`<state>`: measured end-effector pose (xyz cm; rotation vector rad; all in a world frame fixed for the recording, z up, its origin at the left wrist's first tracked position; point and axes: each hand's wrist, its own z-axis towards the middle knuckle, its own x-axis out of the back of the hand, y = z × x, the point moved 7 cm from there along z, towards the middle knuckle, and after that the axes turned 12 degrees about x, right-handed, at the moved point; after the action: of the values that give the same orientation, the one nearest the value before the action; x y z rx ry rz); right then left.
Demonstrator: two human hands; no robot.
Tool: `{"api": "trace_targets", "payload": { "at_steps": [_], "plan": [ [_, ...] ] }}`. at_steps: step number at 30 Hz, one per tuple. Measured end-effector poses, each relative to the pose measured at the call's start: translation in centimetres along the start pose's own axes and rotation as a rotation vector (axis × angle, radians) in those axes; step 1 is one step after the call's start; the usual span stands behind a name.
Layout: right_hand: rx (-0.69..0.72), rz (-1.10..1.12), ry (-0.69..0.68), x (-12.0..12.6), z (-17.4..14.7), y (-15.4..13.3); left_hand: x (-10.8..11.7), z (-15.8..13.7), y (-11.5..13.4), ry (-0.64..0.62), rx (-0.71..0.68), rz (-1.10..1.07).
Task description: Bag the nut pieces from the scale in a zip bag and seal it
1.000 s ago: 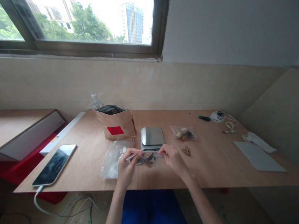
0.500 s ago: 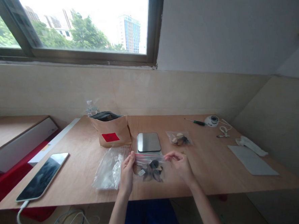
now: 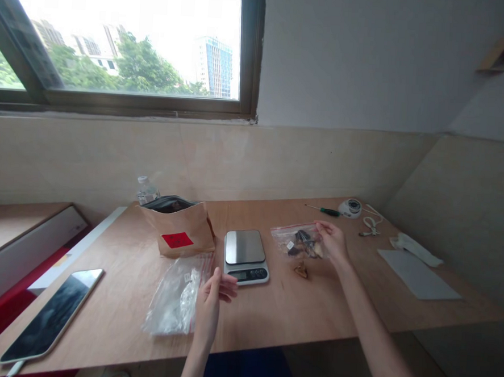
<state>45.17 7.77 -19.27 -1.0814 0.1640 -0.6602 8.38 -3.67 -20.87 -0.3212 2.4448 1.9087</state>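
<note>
My right hand (image 3: 333,242) pinches the top right corner of a clear zip bag (image 3: 284,236) with a red seal line. Dark curled pieces and a small white label show inside it. The bag is over the spot of a second bag of pale pieces, now mostly hidden. A brown dried-looking piece (image 3: 301,270) lies on the table just in front. My left hand (image 3: 211,300) holds nothing, its fingers apart, in front of a kitchen scale (image 3: 245,248) with a bare steel plate. Beside that hand lies a stack of empty clear zip bags (image 3: 170,300).
A brown paper pouch (image 3: 185,224) with a red label stands open behind the bags, a water bottle (image 3: 147,190) behind it. A phone (image 3: 54,316) lies at left. Farther right are a screwdriver (image 3: 328,212), a dome camera (image 3: 350,208), a cable (image 3: 371,224) and a white sheet (image 3: 420,274).
The zip bag of dark pieces has moved right and away from me in my right hand. My left hand has let go of it. The scale's display is now uncovered.
</note>
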Motion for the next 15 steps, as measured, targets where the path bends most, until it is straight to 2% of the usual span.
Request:
{"api": "trace_targets", "payload": {
  "at_steps": [3,5,7,9,11,15],
  "plan": [
    [0.022,-0.131,0.054,-0.2,0.5,1.7,0.0,-0.7,0.0,0.014,-0.024,-0.029],
    [0.061,-0.208,0.13,0.0,-0.5,1.9,0.3,-1.0,-0.1,0.037,-0.038,-0.046],
    [0.171,-0.303,0.15,-0.1,-2.4,1.2,0.6,-1.0,-0.3,0.053,-0.044,-0.057],
    [0.342,-0.423,0.062,-1.3,-4.6,0.2,0.7,-0.9,-0.6,0.054,-0.045,-0.062],
    [0.452,-0.509,-0.059,-3.0,-6.5,-0.1,0.6,-0.9,-0.7,0.035,-0.047,-0.059],
    [0.455,-0.566,-0.138,-5.4,-7.1,1.4,-0.2,-1.0,-0.8,-0.042,-0.041,-0.023]
  ]
}}
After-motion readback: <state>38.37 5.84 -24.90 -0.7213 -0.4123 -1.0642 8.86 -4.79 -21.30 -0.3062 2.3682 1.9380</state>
